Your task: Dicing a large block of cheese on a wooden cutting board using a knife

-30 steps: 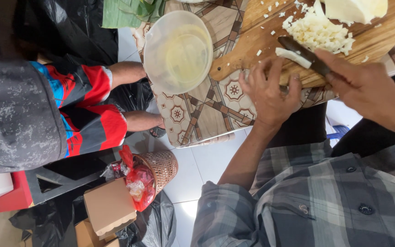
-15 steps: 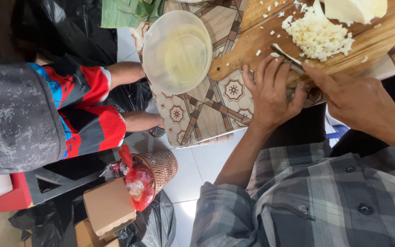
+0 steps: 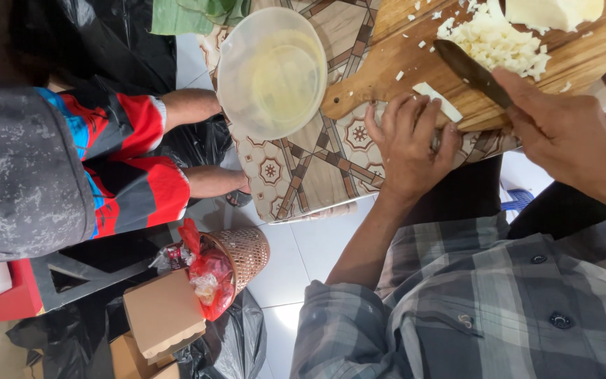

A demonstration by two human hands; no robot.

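Right hand (image 3: 569, 133) has its grip closed around the handle of a knife (image 3: 470, 70), the dark blade angled across the wooden cutting board (image 3: 387, 84) with its tip up near a heap of chopped white pieces (image 3: 489, 42). Left hand (image 3: 408, 144) sits at the board's near edge, fingers (image 3: 426, 119) curled loosely and spread over the rim, grip open and clasping nothing; its fingertips rest just beside a single pale strip (image 3: 438, 100) lying on the wood. That strip lies between the left fingertips and the knife blade, close to both. Up at the top edge of the board sits a larger uncut white block (image 3: 552, 12), touching the chopped heap. Small white crumbs are scattered across the wood around the pile.

Beside the board's handle end stands a translucent plastic bowl (image 3: 271, 70), pale yellow inside, resting on the patterned tabletop (image 3: 303, 168). The person's checked grey shirt (image 3: 471, 302) fills the lower right. On the far side of the tabletop another person sits in red, blue and grey shorts (image 3: 128, 161), well apart from the board. Down on the tiled floor (image 3: 303, 260) lie a woven basket (image 3: 243, 253) with a red bag (image 3: 208, 274) in it, a cardboard box (image 3: 163, 312) and black plastic bags (image 3: 226, 344).
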